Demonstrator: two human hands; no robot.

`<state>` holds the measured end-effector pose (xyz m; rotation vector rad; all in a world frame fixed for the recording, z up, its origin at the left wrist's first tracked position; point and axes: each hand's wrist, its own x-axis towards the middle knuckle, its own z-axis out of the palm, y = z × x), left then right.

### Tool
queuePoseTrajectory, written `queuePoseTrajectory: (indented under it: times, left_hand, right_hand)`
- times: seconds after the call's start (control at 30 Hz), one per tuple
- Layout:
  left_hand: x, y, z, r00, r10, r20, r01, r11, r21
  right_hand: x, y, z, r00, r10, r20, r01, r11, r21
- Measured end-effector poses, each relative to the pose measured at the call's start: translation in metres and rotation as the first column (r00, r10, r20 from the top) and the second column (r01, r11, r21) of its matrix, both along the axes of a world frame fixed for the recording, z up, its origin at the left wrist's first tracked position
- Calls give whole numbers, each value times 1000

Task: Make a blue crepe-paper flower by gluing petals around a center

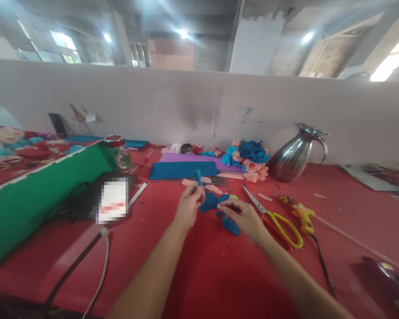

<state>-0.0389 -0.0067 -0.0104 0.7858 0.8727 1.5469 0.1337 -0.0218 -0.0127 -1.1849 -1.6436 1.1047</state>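
Note:
My left hand point(188, 204) is closed in a pinch on a small rolled blue piece point(198, 176) that sticks up above the fingers. My right hand point(244, 217) is closed on blue foam petals point(210, 201). More blue petals point(231, 224) lie under that hand on the red table point(199, 274). The two hands are close together above the table's middle.
Yellow-handled scissors point(279, 221) and a yellow glue gun point(301, 215) lie right of my hands. Behind are blue and purple foam sheets point(182, 169), a blue and pink flower bunch point(248, 157), a steel jug point(294, 153), a jar point(119, 153), a green roll point(36, 190) and cables point(96, 261).

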Motion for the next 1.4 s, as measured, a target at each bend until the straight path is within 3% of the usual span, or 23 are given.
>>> queuePoseTrajectory:
  times: [0.1, 0.2, 0.47, 0.63, 0.8, 0.93, 1.0, 1.07, 1.3, 1.4]
  left_hand:
    - [-16, 11, -3, 998, 67, 21, -67, 998, 1]
    - [-19, 18, -10, 994, 112, 19, -112, 994, 11]
    - [-17, 22, -14, 987, 159, -38, -155, 984, 84]
    - [-17, 20, -11, 986, 141, -85, -133, 987, 95]
    - [-13, 17, -10, 987, 65, -149, -53, 995, 79]
    - [-5, 12, -9, 987, -6, -163, 14, 999, 46]
    - [1, 8, -8, 984, -38, -172, 39, 999, 2]
    - [7, 3, -6, 979, -61, -197, 53, 998, -44]
    - [27, -15, 6, 912, -251, -325, 217, 966, -138]
    - [29, -16, 4, 895, -261, -363, 220, 964, -150]
  right_hand:
    - [-4, 14, 3, 953, -60, 297, 26, 993, 119]
    - [-17, 28, 5, 822, -94, 561, 23, 991, 133]
    - [-54, 43, -5, 749, -114, 652, 46, 992, 121]
    - [-53, 42, -2, 805, -131, 578, 52, 987, 151]
    - [-33, 34, 7, 890, -164, 426, 89, 978, 190]
    - [-5, 21, 7, 996, -88, 31, 87, 996, 18]
    - [7, 15, 5, 988, -58, -146, 49, 997, -65]
    - [14, 9, 2, 974, -35, -223, 17, 996, -83]
    - [17, 1, -2, 997, 64, -44, -62, 997, 49]
    - [15, 1, -2, 995, 41, -87, -39, 999, 35]
